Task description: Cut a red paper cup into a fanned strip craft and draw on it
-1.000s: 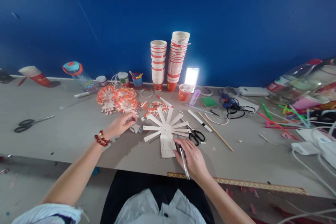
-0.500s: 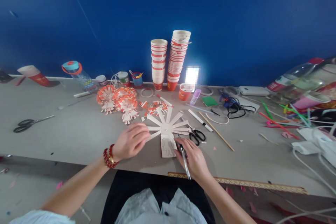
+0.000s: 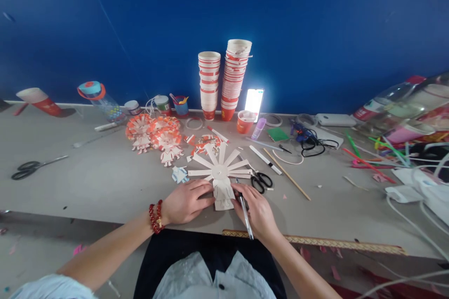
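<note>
A cut-open paper cup (image 3: 220,172) lies flat in front of me, its white strips fanned out around the round base. On its lower panel is a pencil-like outline of a small figure. My left hand (image 3: 185,202) rests on the table, thumb and fingertips closed at the panel's left edge. In my right hand (image 3: 257,209) is a pen (image 3: 246,220), tip pointing away from me, while the fingertips touch the panel's right edge. Just beyond my left hand lies a small blue-tinted paper cut-out (image 3: 180,175). Black-handled scissors (image 3: 261,182) sit right of the strips, partly under them.
Orange-fringed paper figures (image 3: 154,135) lie at left of centre, beside orange scraps (image 3: 208,142). Two stacks of paper cups (image 3: 209,86) and a lit phone (image 3: 254,103) stand by the blue wall. A wooden stick (image 3: 287,175) lies right; other scissors (image 3: 30,168) lie far left.
My left hand has moved right and slightly down, from beside the strips to the panel's left edge. The blue-tinted cut-out now shows where that hand was. My right hand still holds the pen.
</note>
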A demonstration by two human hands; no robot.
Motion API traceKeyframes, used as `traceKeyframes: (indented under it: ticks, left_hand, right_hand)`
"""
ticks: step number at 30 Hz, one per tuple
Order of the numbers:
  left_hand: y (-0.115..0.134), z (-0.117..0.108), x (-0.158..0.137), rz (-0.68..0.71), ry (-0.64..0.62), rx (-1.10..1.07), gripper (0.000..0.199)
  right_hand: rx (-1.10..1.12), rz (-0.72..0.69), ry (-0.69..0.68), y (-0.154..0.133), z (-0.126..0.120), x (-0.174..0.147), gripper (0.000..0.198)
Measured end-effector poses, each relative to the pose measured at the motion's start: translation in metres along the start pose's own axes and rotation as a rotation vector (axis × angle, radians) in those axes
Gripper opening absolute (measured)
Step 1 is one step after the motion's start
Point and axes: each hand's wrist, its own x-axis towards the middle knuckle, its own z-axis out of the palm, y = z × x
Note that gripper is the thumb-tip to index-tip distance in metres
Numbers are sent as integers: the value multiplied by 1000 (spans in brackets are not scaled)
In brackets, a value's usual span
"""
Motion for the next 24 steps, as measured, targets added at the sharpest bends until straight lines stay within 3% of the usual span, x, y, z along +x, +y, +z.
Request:
traceKeyframes:
  ticks: [24]
  left_hand:
    - [1, 4, 0, -11, -7, -10, 33]
  right_hand:
    - [-29, 11, 5, 1, 1, -1, 33]
